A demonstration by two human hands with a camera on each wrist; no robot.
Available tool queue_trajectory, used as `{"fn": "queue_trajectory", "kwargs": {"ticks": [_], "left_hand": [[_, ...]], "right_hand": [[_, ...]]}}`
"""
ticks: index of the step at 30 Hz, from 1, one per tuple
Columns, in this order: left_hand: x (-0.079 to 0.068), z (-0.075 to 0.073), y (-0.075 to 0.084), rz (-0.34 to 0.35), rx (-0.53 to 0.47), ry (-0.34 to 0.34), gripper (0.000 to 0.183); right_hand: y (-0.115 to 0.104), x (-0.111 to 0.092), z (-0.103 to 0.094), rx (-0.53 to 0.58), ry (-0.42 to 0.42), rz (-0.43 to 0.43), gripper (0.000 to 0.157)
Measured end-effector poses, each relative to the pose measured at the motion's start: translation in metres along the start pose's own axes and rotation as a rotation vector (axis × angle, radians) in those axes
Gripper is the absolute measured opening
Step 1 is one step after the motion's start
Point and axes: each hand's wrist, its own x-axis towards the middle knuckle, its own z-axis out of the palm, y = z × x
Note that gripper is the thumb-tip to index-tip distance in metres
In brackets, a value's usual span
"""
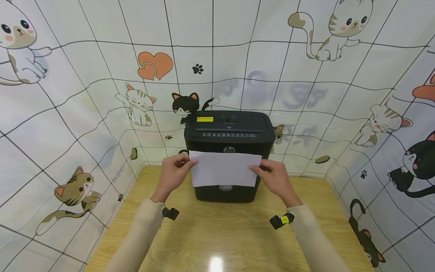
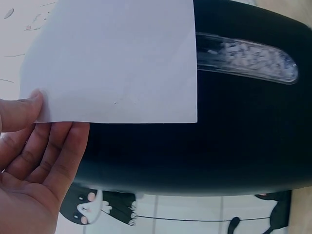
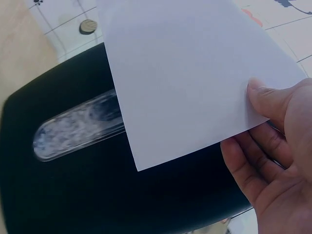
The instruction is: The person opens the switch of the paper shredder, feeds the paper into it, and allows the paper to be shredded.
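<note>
A white sheet of paper [image 1: 225, 169] is held up by its two sides in front of a black HP paper shredder [image 1: 229, 147]. My left hand [image 1: 175, 172] pinches the paper's left edge, thumb in front and fingers behind, as the left wrist view also shows. On the other side my right hand [image 1: 272, 174] pinches the right edge the same way. The paper hides much of the shredder's front. Through the clear window [image 2: 258, 59] in the left wrist view, small white paper shreds are visible. The feed slot [image 1: 228, 130] runs across the shredder's top.
The shredder stands at the back of a wooden table [image 1: 217, 230]. White cloth with grid lines and cartoon cats [image 1: 185, 104] hangs behind and on both sides. A yellow label [image 1: 205, 119] is stuck on the shredder's top.
</note>
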Motion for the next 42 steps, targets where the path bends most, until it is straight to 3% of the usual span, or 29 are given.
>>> {"fn": "queue_trajectory", "kwargs": {"ticks": [17,31,42], "left_hand": [[0.046,-0.015,0.033,0.081,-0.021,0.018,0.012],[0.073,-0.022,0.056,0.077,0.005,0.035,0.018],[0.094,-0.026,0.07,0.115,-0.009,0.043,0.017]], "right_hand": [[-0.026,0.038,-0.027,-0.014,0.054,-0.071,0.032],[-0.042,0.06,-0.043,-0.026,0.072,-0.055,0.029],[-0.058,0.076,-0.059,-0.016,0.103,-0.049,0.03]]}}
